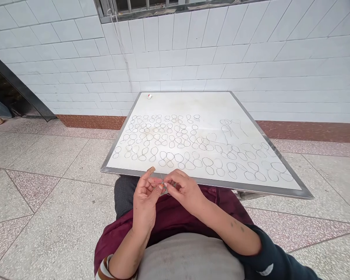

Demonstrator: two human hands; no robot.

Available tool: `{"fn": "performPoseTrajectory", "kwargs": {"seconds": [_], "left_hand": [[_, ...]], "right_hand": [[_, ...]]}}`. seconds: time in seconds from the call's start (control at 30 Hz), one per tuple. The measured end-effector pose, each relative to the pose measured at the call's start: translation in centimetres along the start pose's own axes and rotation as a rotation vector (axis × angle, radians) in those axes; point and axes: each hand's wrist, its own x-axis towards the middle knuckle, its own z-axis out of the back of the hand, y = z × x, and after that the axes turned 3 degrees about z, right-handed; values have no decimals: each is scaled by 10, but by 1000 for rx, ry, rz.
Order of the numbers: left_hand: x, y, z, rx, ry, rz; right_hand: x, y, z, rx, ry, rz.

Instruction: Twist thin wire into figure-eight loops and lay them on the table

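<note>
Both hands meet above my lap at the near edge of the white table (186,102). My left hand (147,196) pinches a small piece of thin wire or thread (162,182), and something orange shows by its thumb. One finger of that hand has a tan wrap (151,169) at its tip. From the other side, my right hand (183,190) closes thumb and fingers on the same thin piece. A fine loop rises between the hands. Just beyond them, rows of thin, dark figure-eight loops (177,158) lie on the tabletop.
Looser, tangled wire loops (227,123) lie on the table's right part. A small red-and-white item (149,96) sits near its far left corner. The grey table rim (105,168) borders my lap. Behind stands a white tiled wall (177,58) with a barred window and hanging cord.
</note>
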Motion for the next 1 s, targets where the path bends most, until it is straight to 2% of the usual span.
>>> {"fn": "performPoseTrajectory", "kwargs": {"seconds": [0.3, 0.6, 0.8, 1.0], "left_hand": [[4, -3, 1, -10, 27, 0], [3, -9, 3, 76, 58, -36], [1, -13, 3, 194, 91, -45], [0, -13, -1, 281, -23, -26]], "right_hand": [[4, 0, 2, 135, 34, -48], [8, 5, 8, 412, 115, -219], [8, 3, 13, 324, 124, -180], [6, 0, 10, 233, 126, -138]]}}
